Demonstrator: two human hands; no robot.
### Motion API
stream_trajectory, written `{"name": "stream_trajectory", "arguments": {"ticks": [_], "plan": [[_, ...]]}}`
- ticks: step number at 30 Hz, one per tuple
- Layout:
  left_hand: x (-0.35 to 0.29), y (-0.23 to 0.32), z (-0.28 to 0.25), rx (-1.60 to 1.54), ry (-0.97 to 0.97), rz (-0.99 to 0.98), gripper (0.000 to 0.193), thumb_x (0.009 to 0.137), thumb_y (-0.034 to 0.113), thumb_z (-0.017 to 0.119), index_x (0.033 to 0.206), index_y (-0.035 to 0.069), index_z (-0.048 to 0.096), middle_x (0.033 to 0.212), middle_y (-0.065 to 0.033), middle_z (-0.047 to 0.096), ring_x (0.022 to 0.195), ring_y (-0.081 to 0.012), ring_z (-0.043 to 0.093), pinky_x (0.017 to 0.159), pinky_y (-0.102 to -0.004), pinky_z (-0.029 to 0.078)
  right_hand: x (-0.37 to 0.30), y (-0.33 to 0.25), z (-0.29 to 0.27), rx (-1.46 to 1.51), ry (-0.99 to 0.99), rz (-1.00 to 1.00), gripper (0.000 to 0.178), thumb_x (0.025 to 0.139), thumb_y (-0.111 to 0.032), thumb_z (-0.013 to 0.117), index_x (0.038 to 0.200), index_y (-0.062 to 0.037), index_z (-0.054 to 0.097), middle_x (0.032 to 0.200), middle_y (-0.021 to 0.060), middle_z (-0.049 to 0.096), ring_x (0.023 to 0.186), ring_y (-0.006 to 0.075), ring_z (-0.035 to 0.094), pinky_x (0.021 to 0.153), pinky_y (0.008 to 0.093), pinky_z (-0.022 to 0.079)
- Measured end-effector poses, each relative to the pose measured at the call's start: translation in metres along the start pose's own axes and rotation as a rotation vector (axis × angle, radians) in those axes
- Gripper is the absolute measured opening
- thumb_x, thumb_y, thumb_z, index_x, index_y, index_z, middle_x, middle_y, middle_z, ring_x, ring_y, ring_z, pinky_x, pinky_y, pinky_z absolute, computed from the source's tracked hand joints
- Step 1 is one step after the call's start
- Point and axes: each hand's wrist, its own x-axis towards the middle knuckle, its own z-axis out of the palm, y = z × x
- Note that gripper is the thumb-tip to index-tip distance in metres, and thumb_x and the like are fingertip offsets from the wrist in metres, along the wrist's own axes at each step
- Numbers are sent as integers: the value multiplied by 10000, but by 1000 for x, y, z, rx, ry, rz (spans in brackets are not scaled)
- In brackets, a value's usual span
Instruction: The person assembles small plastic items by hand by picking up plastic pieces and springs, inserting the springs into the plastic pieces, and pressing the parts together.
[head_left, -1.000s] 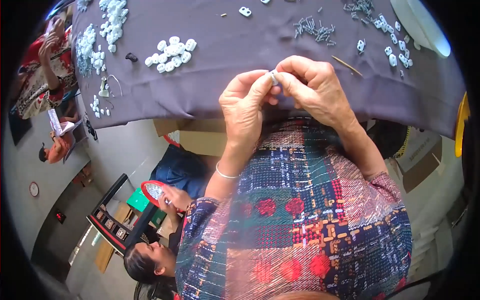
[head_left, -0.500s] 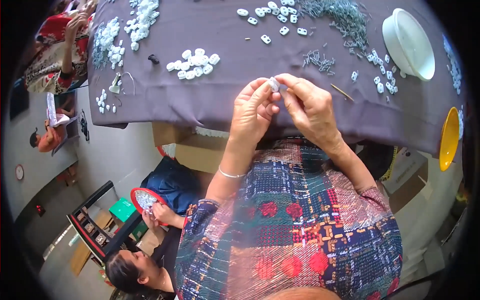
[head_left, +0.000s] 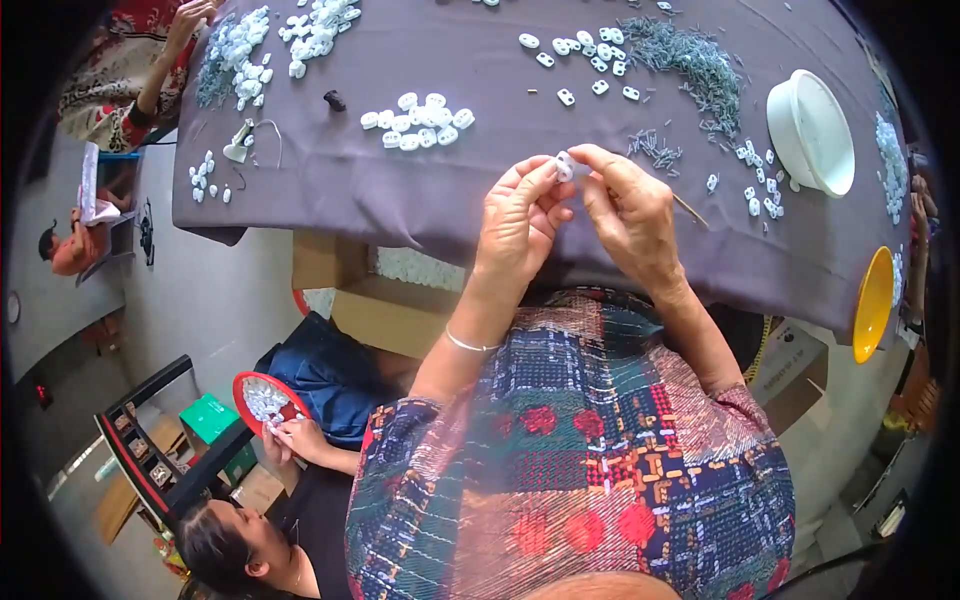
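A small white plastic piece with two holes (head_left: 565, 167) is pinched between the thumb and fingers of my left hand (head_left: 513, 228), just over the table's near edge. Close against its right side, my right hand (head_left: 638, 215) has thumb and forefinger drawn together. Whatever those right fingertips hold is too small to make out. Ahead and to the left lies a group of white oval plastic pieces (head_left: 420, 122). Beyond my right hand are a small pile of short grey pins (head_left: 655, 150) and a thin brownish stick (head_left: 690, 211).
A dark cloth covers the table (head_left: 330, 190). At the right stand a white basin (head_left: 822, 135) and a yellow dish (head_left: 873, 305). A large heap of grey pins (head_left: 690, 70) lies farther off. A seated co-worker at lower left handles pieces over a red-rimmed basket (head_left: 240, 395).
The white piece has turned in my left fingers, and its two holes now show. My right fingertips have shifted slightly away from it. The whole view has shifted a little.
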Motion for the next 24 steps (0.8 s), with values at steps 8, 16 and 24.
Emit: {"name": "stream_trajectory", "arguments": {"ticks": [8, 16, 24], "plan": [[0, 1, 1, -43, 1, -14, 111, 844, 62, 565, 941, 17, 535, 815, -75, 616, 706, -138, 624, 562, -228, 518, 1, -7, -2, 14, -64, 111, 301, 746, 49, 593, 1041, -13, 596, 730, 54, 568, 590, 62, 511, 525, 200, 442], [-4, 0, -2, -35, -38, -43, 136, 785, -21, 582, 918, -3, 562, 862, -92, 598, 811, -187, 584, 769, -288, 491, 3, -7, -9, -460, -73, -108, 384, 681, -210, 662, 999, -35, 537, 748, 88, 540, 658, 229, 584, 559, 332, 481], [-10, -12, 8, 93, 79, -38, 91, 825, 35, 573, 900, 2, 533, 781, -78, 601, 687, -139, 604, 593, -250, 518, -6, -3, -9, -609, -211, 0, 222, 689, -229, 634, 750, -39, 537, 715, 80, 563, 644, 235, 600, 517, 342, 491]]}}
